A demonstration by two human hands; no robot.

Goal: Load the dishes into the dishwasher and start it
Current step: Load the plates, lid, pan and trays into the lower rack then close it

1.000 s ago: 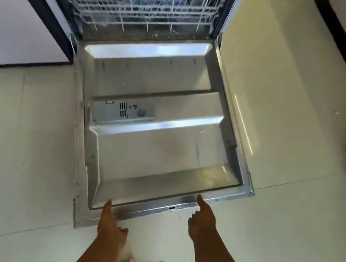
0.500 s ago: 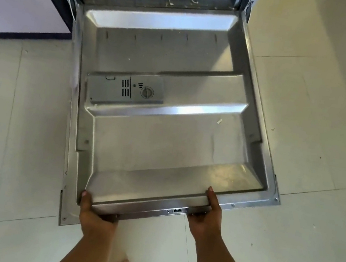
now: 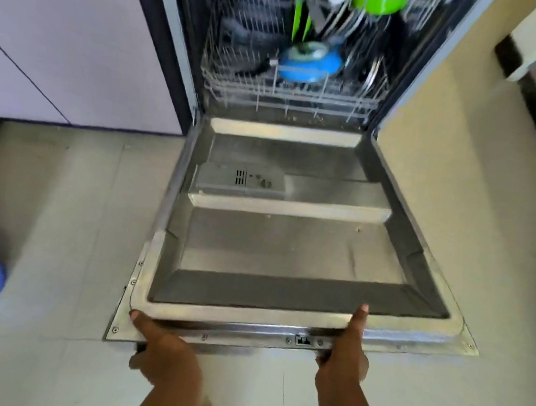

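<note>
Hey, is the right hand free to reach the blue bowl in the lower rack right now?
Probably not right away. The right hand grips the front edge of the dishwasher door, as does the left hand. The blue bowl sits deep in the lower rack, with the whole open door between.

Legible text: none. Detergent dispenser point(image 3: 240, 181) on the inner face of the dishwasher door point(image 3: 287, 250), at about 11 o'clock from the door's centre: dark slots and small marks (too blurred to read as letters or numbers). Latch fitting point(image 3: 303, 340) on the door's front edge, at 6 o'clock: no label can be made out.
</note>
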